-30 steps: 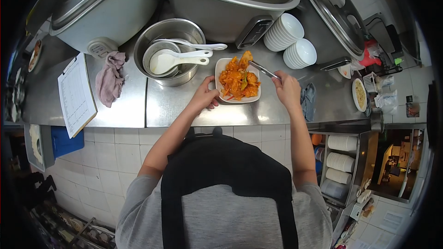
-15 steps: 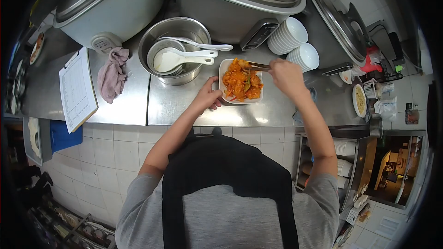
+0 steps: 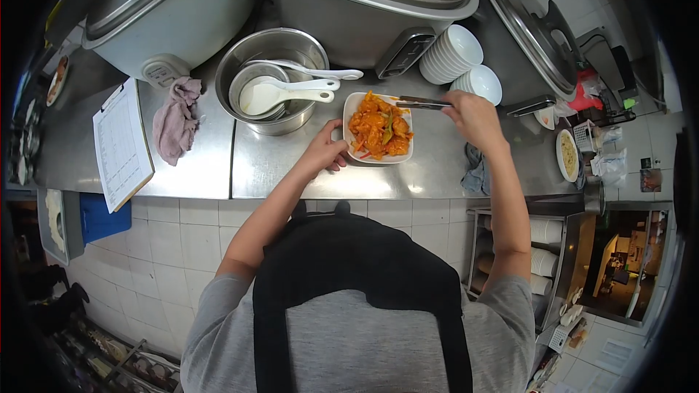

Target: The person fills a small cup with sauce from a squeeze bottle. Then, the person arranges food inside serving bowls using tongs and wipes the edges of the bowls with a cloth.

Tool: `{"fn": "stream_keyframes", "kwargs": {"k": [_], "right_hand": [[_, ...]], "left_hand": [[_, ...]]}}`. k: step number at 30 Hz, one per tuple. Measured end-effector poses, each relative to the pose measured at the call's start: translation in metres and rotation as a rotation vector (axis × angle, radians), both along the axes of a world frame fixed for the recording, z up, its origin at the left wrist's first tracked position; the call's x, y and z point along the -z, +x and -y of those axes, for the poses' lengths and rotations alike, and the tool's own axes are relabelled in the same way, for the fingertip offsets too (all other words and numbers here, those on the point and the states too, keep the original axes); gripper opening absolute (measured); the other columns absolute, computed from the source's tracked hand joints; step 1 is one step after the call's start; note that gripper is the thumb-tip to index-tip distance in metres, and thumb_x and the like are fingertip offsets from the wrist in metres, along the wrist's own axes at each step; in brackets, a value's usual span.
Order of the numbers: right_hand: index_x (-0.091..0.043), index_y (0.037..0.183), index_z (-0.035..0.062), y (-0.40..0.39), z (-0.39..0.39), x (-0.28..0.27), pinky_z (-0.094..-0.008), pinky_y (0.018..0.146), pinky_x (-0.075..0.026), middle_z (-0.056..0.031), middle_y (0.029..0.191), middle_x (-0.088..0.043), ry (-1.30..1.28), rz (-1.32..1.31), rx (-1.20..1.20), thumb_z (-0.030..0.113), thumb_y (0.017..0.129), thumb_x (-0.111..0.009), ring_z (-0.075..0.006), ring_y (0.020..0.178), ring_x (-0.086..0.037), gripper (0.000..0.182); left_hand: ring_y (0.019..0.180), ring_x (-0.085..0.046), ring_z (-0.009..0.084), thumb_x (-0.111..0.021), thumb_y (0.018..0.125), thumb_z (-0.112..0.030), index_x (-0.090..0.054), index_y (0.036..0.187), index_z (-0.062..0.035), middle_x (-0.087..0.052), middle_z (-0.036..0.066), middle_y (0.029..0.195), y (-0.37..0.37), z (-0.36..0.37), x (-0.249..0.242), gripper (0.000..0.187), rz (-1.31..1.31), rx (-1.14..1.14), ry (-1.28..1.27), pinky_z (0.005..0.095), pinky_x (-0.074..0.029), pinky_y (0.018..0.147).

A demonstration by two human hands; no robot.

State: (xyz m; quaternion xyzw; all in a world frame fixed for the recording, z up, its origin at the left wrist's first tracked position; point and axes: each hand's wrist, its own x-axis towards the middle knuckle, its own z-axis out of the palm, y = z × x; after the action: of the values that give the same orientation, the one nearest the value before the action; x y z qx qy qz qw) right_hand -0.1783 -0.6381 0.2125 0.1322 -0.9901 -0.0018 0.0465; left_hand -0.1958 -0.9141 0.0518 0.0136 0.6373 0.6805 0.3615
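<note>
Right fingers [image 3: 453,102] pinching tongs [image 3: 424,106], left fingers [image 3: 332,125] spread against white squarish bowl [image 3: 389,159], glossy orange food [image 3: 380,129] inside

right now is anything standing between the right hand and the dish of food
Nothing visible: only the tongs in the right hand reach across toward the dish. The stacked white bowls stand beyond, off that line.

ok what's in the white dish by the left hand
The white dish holds orange, saucy food with a green piece on top. The food covers most of the dish's bottom, so whatever lies beneath it cannot be seen.
</note>
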Motion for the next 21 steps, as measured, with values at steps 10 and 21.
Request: {"fn": "stream_keyframes", "kwargs": {"k": [10,21], "right_hand": [[-0.06,0.085,0.0048,0.069,0.007,0.008,-0.0406,0.065,-0.045,-0.0106,0.08,-0.06,-0.172,0.033,0.044,0.014,0.078,-0.061,-0.0302,0.078,-0.059,0.012],[-0.058,0.072,0.0065,0.051,0.077,0.017,-0.0296,0.057,-0.044,-0.0031,0.068,-0.053,0.139,-0.139,-0.448,0.012,0.065,-0.058,-0.0173,0.068,-0.055,0.009]], "left_hand": [[0.051,-0.056,0.0125,-0.054,0.075,-0.011,-0.025,0.136,-0.0045,-0.06,0.01,0.072,-0.001,0.001,0.002,0.068,-0.001,-0.009,0.021,0.0244,-0.046,0.042],[0.051,-0.055,0.0125,-0.054,0.075,-0.011,-0.026,0.136,-0.0057,-0.061,0.01,0.072,0.0,0.001,-0.001,0.067,0.019,-0.005,0.014,0.0243,-0.046,0.042]]}}
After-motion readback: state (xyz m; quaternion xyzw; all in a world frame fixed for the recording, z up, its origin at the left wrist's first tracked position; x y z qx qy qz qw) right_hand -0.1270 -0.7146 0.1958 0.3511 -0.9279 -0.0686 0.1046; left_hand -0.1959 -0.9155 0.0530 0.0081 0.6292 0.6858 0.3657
